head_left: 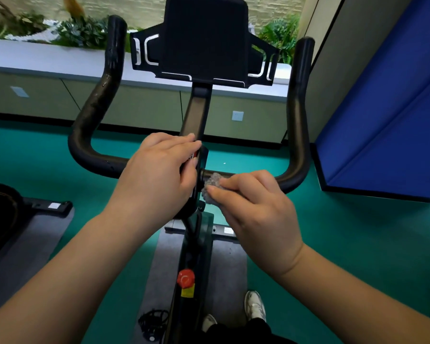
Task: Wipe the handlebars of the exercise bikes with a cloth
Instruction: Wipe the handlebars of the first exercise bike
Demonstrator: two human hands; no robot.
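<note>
Green gym floor [333,244], grey mat [224,269] under the bike. I see the grey cloth [212,186] bunched on the black handlebar [293,120], on the cross section just right of the centre stem [194,112]. My right hand [256,204] grips the cloth, fingers curled over it. My left hand [159,177] rests on the stem, fingers straight. Red knob [185,278] lower down the frame.
</note>
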